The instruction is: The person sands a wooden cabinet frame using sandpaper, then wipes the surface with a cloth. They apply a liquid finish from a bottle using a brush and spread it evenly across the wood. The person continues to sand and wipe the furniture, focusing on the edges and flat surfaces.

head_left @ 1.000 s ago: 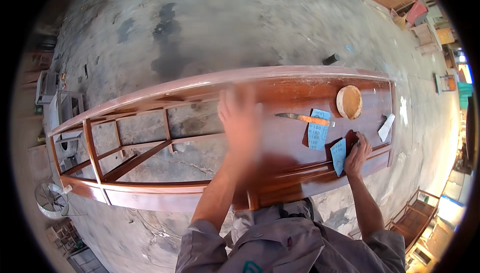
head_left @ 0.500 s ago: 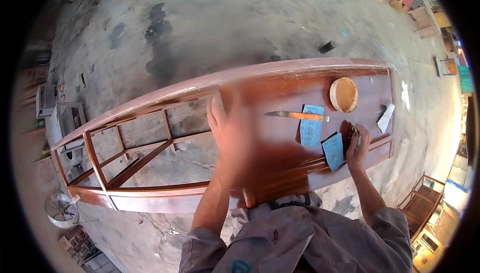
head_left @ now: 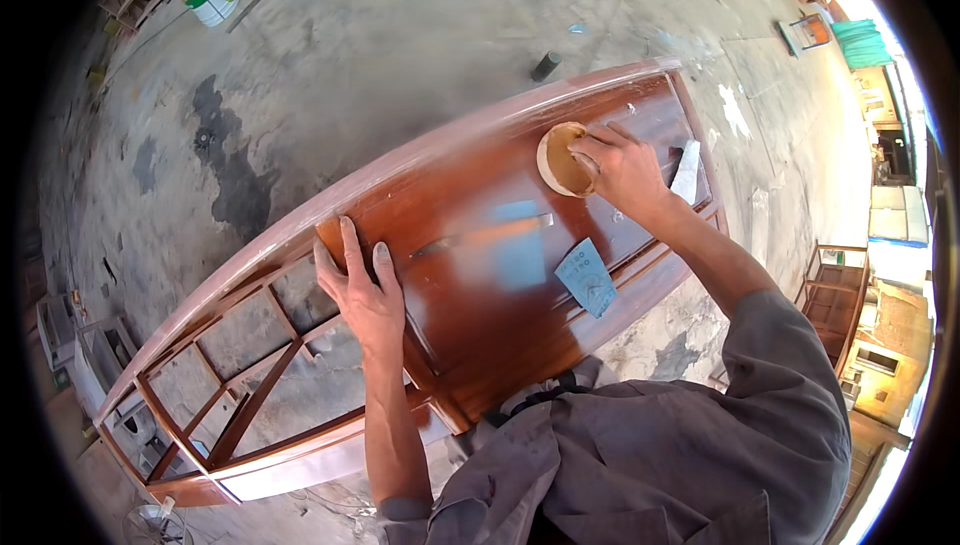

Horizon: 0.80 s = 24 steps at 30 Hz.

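Person's left hand (head_left: 368, 297): fingers spread, touching the wood where open-barred frame (head_left: 258, 400) meets brown panel (head_left: 490, 345); forearm rising steeply from the lower edge. Blue abrasive sheet (head_left: 587, 278): flat on the panel. Knife (head_left: 480, 237): blurred, apparently lying across a second blue sheet (head_left: 520, 263). Right hand (head_left: 622, 167): arm reaching forward and leftward, fingers bent into round tub (head_left: 550, 167); whether they pinch anything cannot be told. White piece (head_left: 686, 173): near the panel's right end. Pale rail (head_left: 400, 167): along the far edge; concrete floor (head_left: 400, 45) stretching beyond.
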### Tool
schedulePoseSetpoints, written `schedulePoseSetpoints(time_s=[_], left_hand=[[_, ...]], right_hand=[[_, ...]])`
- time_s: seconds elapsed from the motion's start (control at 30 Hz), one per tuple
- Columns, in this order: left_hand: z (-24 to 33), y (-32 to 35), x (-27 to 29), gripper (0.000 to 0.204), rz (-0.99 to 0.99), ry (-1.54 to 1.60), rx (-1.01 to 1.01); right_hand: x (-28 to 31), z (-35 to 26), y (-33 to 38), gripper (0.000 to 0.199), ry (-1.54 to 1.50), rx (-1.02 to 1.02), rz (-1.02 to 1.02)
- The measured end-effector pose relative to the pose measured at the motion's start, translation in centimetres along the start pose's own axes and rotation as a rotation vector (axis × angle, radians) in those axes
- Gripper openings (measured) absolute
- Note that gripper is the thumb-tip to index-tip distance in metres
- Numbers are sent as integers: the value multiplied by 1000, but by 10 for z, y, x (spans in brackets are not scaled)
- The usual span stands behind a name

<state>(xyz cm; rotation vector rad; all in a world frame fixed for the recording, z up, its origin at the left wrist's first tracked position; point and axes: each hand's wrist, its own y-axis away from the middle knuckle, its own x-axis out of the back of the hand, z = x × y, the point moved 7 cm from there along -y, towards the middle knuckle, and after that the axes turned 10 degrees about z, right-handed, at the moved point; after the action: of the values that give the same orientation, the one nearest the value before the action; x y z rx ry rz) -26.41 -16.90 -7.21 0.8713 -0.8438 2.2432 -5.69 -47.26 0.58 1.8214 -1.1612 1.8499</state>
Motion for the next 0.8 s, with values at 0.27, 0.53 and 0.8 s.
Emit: schedulePoseSetpoints(time_s=[0.27, 0.53, 0.8], left_hand=[[-8, 6, 19, 33, 168, 133, 14], [19, -3, 39, 31, 149, 153, 10], [1, 2, 32, 34, 153, 190, 163]], right_hand=[[-22, 1, 1, 23, 214, 37, -67], [-21, -2, -1, 19, 188, 33, -112], [-1, -6, -10, 11, 74, 32, 55]])
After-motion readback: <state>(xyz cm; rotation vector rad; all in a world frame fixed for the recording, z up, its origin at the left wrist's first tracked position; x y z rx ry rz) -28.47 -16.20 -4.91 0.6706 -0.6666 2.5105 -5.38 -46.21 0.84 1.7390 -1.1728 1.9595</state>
